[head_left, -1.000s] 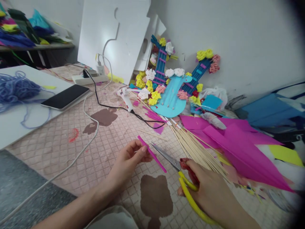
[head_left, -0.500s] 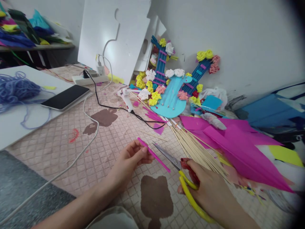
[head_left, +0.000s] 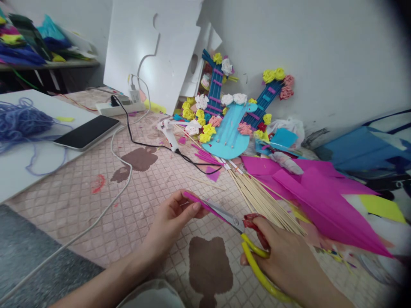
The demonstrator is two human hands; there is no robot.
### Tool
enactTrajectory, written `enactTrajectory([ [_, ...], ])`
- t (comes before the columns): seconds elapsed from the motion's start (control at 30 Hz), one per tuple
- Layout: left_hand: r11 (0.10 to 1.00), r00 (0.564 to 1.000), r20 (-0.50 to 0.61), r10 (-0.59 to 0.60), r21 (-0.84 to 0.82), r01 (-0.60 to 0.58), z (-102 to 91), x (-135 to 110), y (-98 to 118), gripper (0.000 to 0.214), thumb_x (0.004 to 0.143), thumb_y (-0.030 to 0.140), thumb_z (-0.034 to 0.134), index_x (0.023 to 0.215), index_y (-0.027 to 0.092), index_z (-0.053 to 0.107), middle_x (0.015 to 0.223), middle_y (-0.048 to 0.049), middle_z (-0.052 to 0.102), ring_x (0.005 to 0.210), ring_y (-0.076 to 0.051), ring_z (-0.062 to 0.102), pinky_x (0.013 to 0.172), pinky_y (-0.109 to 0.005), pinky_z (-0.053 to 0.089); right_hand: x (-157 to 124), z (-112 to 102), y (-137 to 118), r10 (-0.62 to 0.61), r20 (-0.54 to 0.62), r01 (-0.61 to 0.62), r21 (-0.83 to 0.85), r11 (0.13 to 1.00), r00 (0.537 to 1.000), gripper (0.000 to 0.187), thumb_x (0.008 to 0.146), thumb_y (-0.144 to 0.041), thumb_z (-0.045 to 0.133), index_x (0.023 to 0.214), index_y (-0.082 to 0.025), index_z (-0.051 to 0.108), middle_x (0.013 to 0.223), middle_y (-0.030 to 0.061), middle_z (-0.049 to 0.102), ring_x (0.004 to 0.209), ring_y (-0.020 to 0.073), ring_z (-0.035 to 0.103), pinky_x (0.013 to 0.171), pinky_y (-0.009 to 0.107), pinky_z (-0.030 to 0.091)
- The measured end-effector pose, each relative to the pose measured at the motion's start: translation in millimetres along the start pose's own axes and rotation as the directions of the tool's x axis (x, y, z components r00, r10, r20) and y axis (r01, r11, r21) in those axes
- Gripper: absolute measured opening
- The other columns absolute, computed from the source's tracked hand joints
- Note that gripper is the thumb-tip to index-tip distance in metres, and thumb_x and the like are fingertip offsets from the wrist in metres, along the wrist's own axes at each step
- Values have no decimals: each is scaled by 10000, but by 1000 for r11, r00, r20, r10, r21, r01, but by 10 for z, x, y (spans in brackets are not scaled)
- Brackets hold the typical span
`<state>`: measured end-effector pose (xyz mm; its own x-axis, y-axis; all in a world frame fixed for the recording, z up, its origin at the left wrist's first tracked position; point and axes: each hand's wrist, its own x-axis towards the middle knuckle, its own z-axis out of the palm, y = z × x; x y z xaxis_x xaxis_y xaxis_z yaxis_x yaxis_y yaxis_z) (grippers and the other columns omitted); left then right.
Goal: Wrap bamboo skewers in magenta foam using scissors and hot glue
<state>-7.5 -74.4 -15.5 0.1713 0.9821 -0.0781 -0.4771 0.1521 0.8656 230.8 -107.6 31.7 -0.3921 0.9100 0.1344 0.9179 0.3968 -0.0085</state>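
Between the thumb and fingers of my left hand is a thin magenta stick, its lower end slanting down to the right. My right hand is closed round the yellow handles of a pair of scissors, with red wrapping near the pivot. The scissor blades lie along the magenta stick, and their tips reach the fingers of my left hand. Whether the blades touch the stick I cannot tell. Past my hands lies a bundle of thin wooden sticks, and several magenta strips rest beside a white glue gun.
A light-blue guitar shape with paper flowers leans at the wall. Magenta sheets cover the right side. A black phone and purple yarn lie left. A white cable crosses the table; a pale container rim shows below.
The scissor blades have moved left and down against the magenta stick, where before they were apart from it. My left hand has hardly moved, and the view has shifted slightly.
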Motion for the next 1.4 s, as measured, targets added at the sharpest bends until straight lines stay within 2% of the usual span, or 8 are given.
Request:
enactTrajectory([
  [0.5,999,1000,-12,25,-20,-25,21,-12,19,138,772,234,724,825,159,622,803,-17,655,738,-134,631,710,-255,529,8,9,-15,-16,34,15,33,999,999,294,701,-370,653,931,-211,564,556,-51,514,445,146,515,435,234,339],
  [0.7,1000,1000,-10,26,-6,-26,22,-14,31,138,767,242,728,822,160,631,799,-17,657,724,-131,626,702,-255,527,12,6,-6,-44,24,43,45,998,999,299,709,-355,675,936,-211,545,647,-31,585,443,131,513,433,232,355],
  [0.9,999,999,-14,32,-13,-33,25,-13,32,126,775,226,721,830,159,630,807,-13,652,727,-122,622,707,-245,523,1,11,9,-44,62,41,42,998,997,341,707,-372,702,957,-209,538,572,-62,511,458,146,518,444,234,361],
  [1.1,999,1000,-21,2,-39,-3,18,0,30,144,760,222,734,826,156,623,808,-15,654,713,-123,626,705,-252,525,-4,18,19,-52,102,44,85,995,993,301,726,-372,673,942,-211,538,616,-46,558,474,147,532,464,240,371],
  [1.23,999,1000,-10,2,-49,-3,11,-3,22,136,767,213,728,825,154,620,806,-11,652,719,-120,634,704,-241,526,9,14,22,-49,91,42,79,996,995,255,740,-356,658,915,-216,537,595,-50,552,461,145,534,458,234,356],
  [1.4,999,1000,5,6,-51,-5,1,-6,6,125,781,214,716,835,158,619,816,-7,651,741,-122,641,724,-246,531,6,17,22,-65,82,59,73,996,995,315,719,-393,705,908,-217,522,568,-62,527,457,152,541,456,238,361],
])
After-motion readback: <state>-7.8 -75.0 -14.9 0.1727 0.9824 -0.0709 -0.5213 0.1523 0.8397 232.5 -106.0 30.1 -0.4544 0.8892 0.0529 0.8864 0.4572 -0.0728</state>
